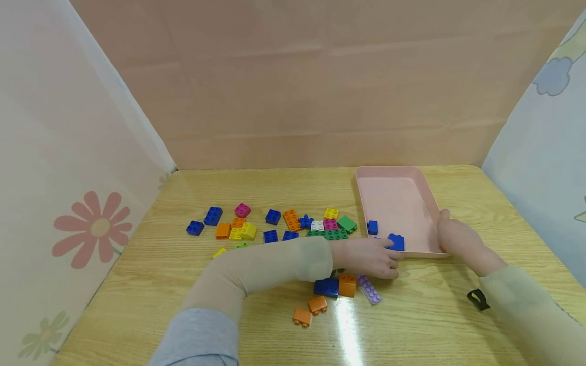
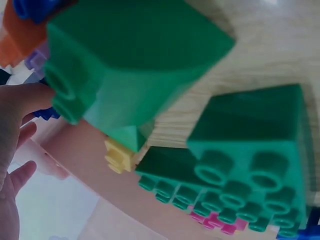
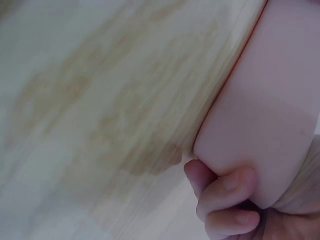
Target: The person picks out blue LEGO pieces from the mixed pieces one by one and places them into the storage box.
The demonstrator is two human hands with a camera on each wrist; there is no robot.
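My left hand reaches across the near left corner of a pink tray, its fingers spread over the front rim. Right by its index finger, inside the tray, sits a blue brick. Another small blue brick stands at the tray's left wall, and a bit of blue is partly hidden by the hand. Large in the left wrist view, a green brick overlaps the fingertips. At the tray's near right corner my right hand grips the wall, fingers curled against it in the right wrist view.
Left of the tray lie many loose bricks: a dark green brick, a bright green brick, an orange brick. A lilac brick and orange brick lie nearer. A small black object lies beside the right sleeve.
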